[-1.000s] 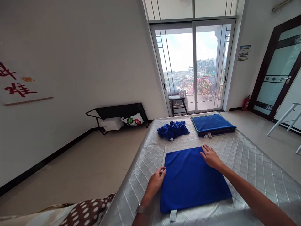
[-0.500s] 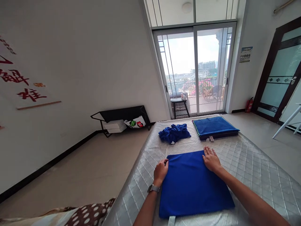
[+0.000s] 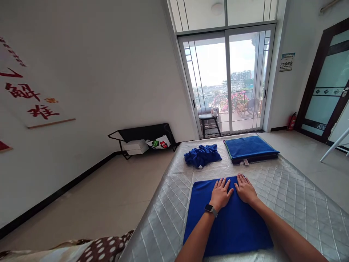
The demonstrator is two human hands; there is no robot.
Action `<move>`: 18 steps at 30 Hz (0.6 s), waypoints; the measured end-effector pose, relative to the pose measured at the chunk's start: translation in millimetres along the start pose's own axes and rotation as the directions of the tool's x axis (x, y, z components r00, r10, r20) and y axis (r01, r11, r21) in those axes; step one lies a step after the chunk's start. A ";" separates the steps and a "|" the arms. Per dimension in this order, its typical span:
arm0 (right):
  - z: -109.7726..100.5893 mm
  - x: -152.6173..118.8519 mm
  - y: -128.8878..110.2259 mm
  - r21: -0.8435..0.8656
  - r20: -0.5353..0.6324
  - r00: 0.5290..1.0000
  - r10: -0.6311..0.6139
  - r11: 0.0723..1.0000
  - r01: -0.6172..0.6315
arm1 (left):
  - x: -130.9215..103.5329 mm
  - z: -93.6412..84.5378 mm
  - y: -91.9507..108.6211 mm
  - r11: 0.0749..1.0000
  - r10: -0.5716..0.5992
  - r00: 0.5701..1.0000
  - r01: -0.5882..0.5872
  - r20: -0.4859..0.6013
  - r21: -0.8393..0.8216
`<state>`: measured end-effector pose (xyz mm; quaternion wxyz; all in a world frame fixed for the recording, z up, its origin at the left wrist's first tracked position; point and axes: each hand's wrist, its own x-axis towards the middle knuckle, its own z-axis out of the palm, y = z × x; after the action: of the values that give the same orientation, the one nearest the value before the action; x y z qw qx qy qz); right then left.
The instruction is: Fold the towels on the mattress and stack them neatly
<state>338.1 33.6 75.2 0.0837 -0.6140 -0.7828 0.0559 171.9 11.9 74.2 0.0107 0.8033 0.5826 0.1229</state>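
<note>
Biggest change from half a second ago is the left hand (image 3: 221,193). It was off at the left edge of the blue cloth (image 3: 237,225) with its fingers curled in, and now it's lying on top, near the far edge, fingers open and spread, palm down. The forearm moved with it: it ran along outside the left edge before, now it crosses the near left corner. You can see the watch (image 3: 209,208) face now too.

Right hand (image 3: 245,189) has pretty much stayed put, flat by the far right corner with its fingers out straight and not gripping anything. The two hands are side by side now, thumbs close together.

The cloth itself is in the same spot, spread on the near part of the mattress (image 3: 278,182). Crumpled cloth (image 3: 203,155) at far left and folded stack (image 3: 251,147) at far right haven't budged.
</note>
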 end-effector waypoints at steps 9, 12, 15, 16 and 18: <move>-4.6 -1.9 -1.9 0.022 0.028 0.999 0.014 1.000 -0.015 | -48.5 -11.7 -100.0 0.948 -0.302 0.953 0.297 0.031 0.110; -4.8 -1.3 -1.6 0.032 0.041 0.999 0.024 0.999 -0.026 | -61.5 -10.6 -123.4 0.927 -0.363 0.931 0.360 0.019 0.104; -4.3 1.1 -0.9 0.034 0.062 0.997 0.034 0.999 -0.037 | -64.1 -5.2 -129.6 0.927 -0.366 0.931 0.363 0.014 0.096; -3.9 2.1 -0.6 0.032 0.068 0.997 0.039 0.999 -0.041 | -63.8 -3.9 -130.4 0.928 -0.361 0.933 0.358 0.012 0.100; -2.8 4.0 0.1 0.031 0.073 0.996 0.050 0.998 -0.052 | -62.5 -3.2 -132.0 0.930 -0.351 0.936 0.348 0.011 0.120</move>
<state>337.9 37.5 78.2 0.0638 -0.6299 -0.7685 0.0929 29.9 -4.8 44.6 -0.0048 0.6879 0.7222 0.0720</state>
